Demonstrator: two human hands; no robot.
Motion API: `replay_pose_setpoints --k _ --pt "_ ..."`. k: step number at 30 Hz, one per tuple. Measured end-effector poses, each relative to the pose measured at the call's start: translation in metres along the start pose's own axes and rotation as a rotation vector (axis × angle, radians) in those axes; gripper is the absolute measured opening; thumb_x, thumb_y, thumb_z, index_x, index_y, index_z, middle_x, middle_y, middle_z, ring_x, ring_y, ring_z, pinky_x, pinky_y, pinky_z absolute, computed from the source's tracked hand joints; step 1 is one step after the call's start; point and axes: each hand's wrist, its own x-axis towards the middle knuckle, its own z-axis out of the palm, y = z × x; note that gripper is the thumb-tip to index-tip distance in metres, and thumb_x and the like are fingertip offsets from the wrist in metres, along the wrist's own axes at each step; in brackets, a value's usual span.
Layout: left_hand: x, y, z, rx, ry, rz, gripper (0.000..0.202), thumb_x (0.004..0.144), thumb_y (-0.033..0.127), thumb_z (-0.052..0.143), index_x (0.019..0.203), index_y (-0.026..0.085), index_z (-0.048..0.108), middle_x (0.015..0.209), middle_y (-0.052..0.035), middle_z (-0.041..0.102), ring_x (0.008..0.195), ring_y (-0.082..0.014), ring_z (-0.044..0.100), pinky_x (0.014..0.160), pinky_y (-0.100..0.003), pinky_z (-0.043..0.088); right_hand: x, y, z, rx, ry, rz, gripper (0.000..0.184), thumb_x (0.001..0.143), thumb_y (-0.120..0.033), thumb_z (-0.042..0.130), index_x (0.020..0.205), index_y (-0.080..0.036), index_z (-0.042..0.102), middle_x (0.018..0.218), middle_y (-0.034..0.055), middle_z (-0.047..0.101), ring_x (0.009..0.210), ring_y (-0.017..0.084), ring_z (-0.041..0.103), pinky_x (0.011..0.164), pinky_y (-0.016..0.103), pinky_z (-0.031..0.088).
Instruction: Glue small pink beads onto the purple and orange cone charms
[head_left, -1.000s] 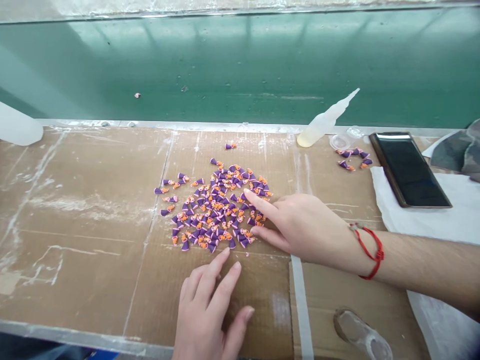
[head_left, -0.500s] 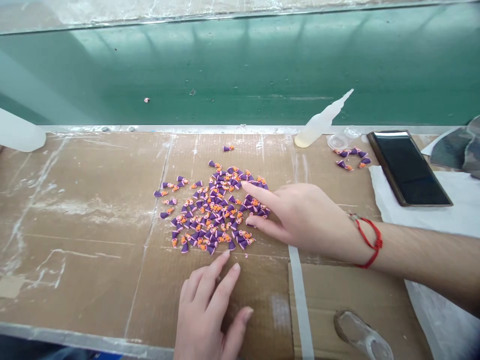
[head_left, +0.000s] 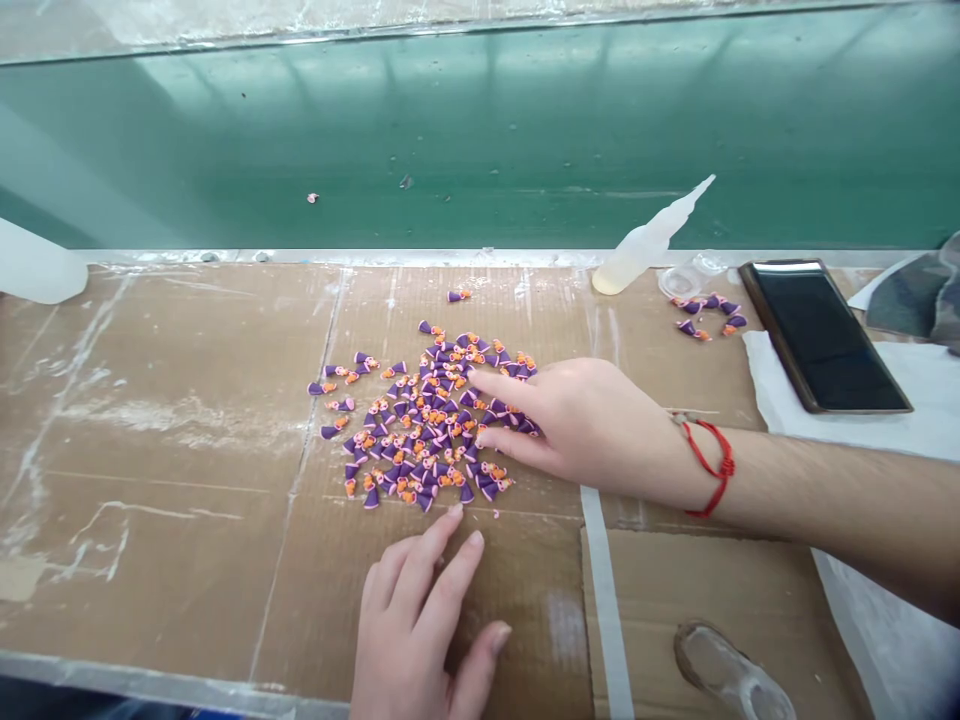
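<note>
A pile of small purple and orange pieces (head_left: 420, 420) lies spread on the brown cardboard sheet (head_left: 187, 450). My right hand (head_left: 577, 425), a red string at its wrist, rests on the pile's right edge with the index finger and thumb stretched out over the pieces; it holds nothing. My left hand (head_left: 420, 630) lies flat on the cardboard just below the pile, fingers extended and a little apart, touching no piece.
A soft squeeze bottle (head_left: 649, 240) lies at the back right beside a small clear cup (head_left: 679, 282) and a few more purple pieces (head_left: 705, 315). A black phone (head_left: 821, 335) rests on white cloth (head_left: 862, 420). A green wall (head_left: 480, 140) backs the bench.
My right hand has slid left and a little further into the pile. My left hand has stayed almost still.
</note>
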Motion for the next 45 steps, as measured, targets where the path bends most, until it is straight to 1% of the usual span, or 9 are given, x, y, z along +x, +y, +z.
replay_pose_setpoints --k 3,9,12,15,21,25,31,39,45 --pt "0.000 0.001 0.000 -0.003 -0.007 -0.005 0.037 0.099 0.029 0.051 0.133 0.018 0.057 0.138 -0.0147 0.060 0.114 -0.0284 0.056 0.094 -0.041 0.046 0.003 0.004 0.000 -0.034 -0.015 0.069 0.058 0.099 -0.055 0.043 0.139 -0.015 0.056 0.066 0.0052 0.067 0.054 0.015 0.049 0.055 0.028 0.016" --pt "0.000 0.000 -0.001 0.010 -0.009 0.005 0.036 0.099 0.029 0.050 0.133 0.017 0.057 0.139 -0.0141 0.059 0.115 -0.0283 0.054 0.094 -0.040 0.045 0.000 0.010 0.004 -0.072 0.034 0.054 0.052 0.099 -0.054 0.044 0.129 -0.015 0.063 0.064 0.0045 0.065 0.053 0.014 0.049 0.055 0.028 0.015" --pt "0.001 -0.003 -0.004 0.027 -0.028 0.048 0.038 0.097 0.028 0.054 0.133 0.016 0.057 0.140 -0.0141 0.059 0.115 -0.0274 0.055 0.094 -0.039 0.046 0.003 0.008 0.003 -0.062 0.065 0.043 0.055 0.099 -0.052 0.044 0.136 -0.014 0.057 0.062 0.0031 0.064 0.053 0.015 0.050 0.054 0.027 0.017" --pt "0.001 -0.006 -0.006 0.041 -0.047 0.086 0.042 0.095 0.029 0.058 0.134 0.015 0.056 0.140 -0.0144 0.059 0.115 -0.0268 0.055 0.093 -0.038 0.048 0.011 0.005 0.000 -0.053 0.015 0.077 0.061 0.099 -0.052 0.044 0.144 -0.012 0.050 0.062 0.0029 0.064 0.054 0.016 0.053 0.054 0.027 0.018" --pt "0.001 -0.007 -0.007 0.033 -0.044 0.088 0.043 0.094 0.028 0.059 0.135 0.015 0.056 0.141 -0.0144 0.058 0.116 -0.0270 0.056 0.094 -0.037 0.047 0.019 0.010 -0.003 -0.023 -0.006 0.165 0.063 0.098 -0.050 0.044 0.147 -0.011 0.048 0.061 0.0026 0.064 0.057 0.018 0.056 0.054 0.027 0.022" --pt "0.001 -0.007 -0.007 0.031 -0.043 0.088 0.043 0.094 0.028 0.059 0.135 0.015 0.056 0.141 -0.0141 0.058 0.116 -0.0268 0.055 0.094 -0.037 0.047 0.020 0.009 -0.002 0.006 -0.016 0.118 0.061 0.097 -0.050 0.045 0.147 -0.014 0.049 0.063 0.0028 0.066 0.057 0.017 0.055 0.055 0.027 0.022" --pt "0.000 -0.003 -0.004 -0.009 -0.024 0.032 0.040 0.096 0.028 0.056 0.134 0.016 0.056 0.141 -0.0138 0.058 0.117 -0.0274 0.055 0.096 -0.039 0.046 0.013 0.000 0.003 -0.018 -0.004 0.027 0.049 0.098 -0.048 0.046 0.136 -0.020 0.060 0.064 0.0036 0.067 0.054 0.014 0.050 0.055 0.027 0.017" --pt "0.001 -0.007 -0.006 0.023 -0.048 0.083 0.044 0.093 0.028 0.060 0.135 0.016 0.057 0.141 -0.0143 0.059 0.116 -0.0271 0.057 0.093 -0.037 0.049 0.000 0.005 0.008 -0.059 0.033 -0.025 0.043 0.098 -0.041 0.047 0.130 -0.018 0.063 0.061 0.0028 0.063 0.050 0.012 0.043 0.054 0.027 0.016" --pt "0.001 -0.006 -0.006 0.027 -0.052 0.070 0.043 0.095 0.028 0.058 0.136 0.016 0.055 0.141 -0.0137 0.058 0.116 -0.0269 0.056 0.094 -0.038 0.048 -0.001 0.007 0.009 -0.055 0.041 -0.026 0.044 0.097 -0.039 0.049 0.134 -0.018 0.061 0.063 0.0031 0.063 0.051 0.013 0.045 0.055 0.028 0.016"
